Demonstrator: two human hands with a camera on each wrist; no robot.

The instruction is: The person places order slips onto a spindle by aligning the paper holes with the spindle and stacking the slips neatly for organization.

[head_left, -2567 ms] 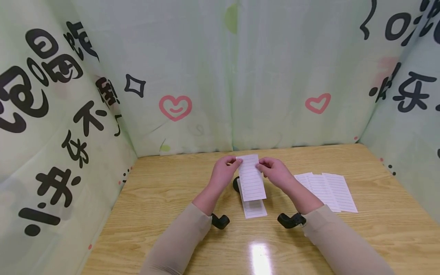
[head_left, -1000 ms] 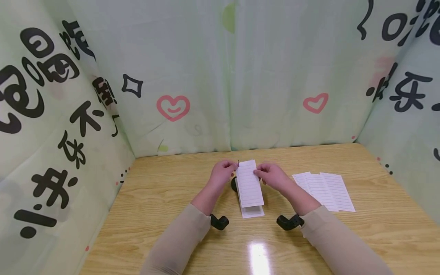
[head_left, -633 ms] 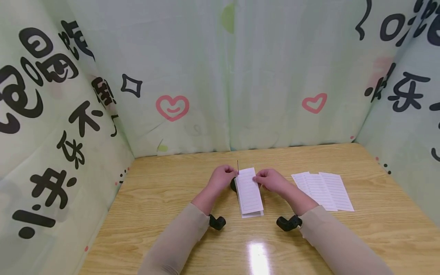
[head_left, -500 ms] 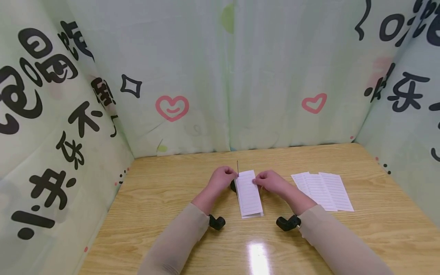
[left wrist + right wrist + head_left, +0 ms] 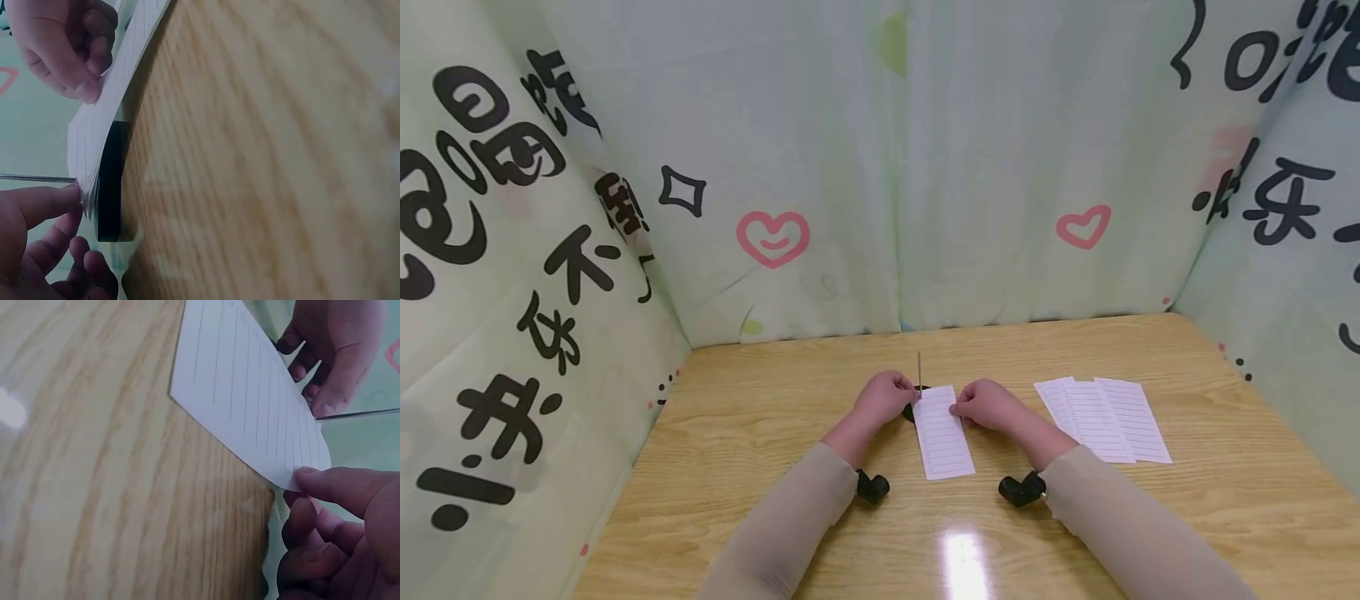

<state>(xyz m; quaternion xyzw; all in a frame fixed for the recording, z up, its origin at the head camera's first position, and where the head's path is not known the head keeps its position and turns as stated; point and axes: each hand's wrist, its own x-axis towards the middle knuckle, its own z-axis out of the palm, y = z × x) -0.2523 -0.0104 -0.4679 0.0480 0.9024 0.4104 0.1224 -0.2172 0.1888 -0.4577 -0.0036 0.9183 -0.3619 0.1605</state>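
Observation:
A lined white paper slip [image 5: 944, 442] lies over the black round base [image 5: 908, 413] of a bill spike, and the thin metal spike [image 5: 919, 367] rises upright through its top left corner. My left hand [image 5: 882, 397] pinches that corner right beside the spike. At the slip's upper right edge, my right hand [image 5: 990, 407] pinches the paper between thumb and index finger. In the left wrist view, more than one sheet edge shows in the stack [image 5: 94, 140] above the thick black base [image 5: 110, 187]. Seen from the right wrist, the slip [image 5: 247, 400] bends up toward the fingers.
Several lined slips [image 5: 1105, 421] lie overlapped on the wooden table [image 5: 737, 417], to the right of the right hand. Printed curtains [image 5: 820, 167] stand along the table's back and sides. Black wrist cameras [image 5: 872, 487] sit at both cuffs.
Both hands have lowered the held slip down the spike onto the slip beneath, closing the gap between them. More of the metal spike now stands above the paper.

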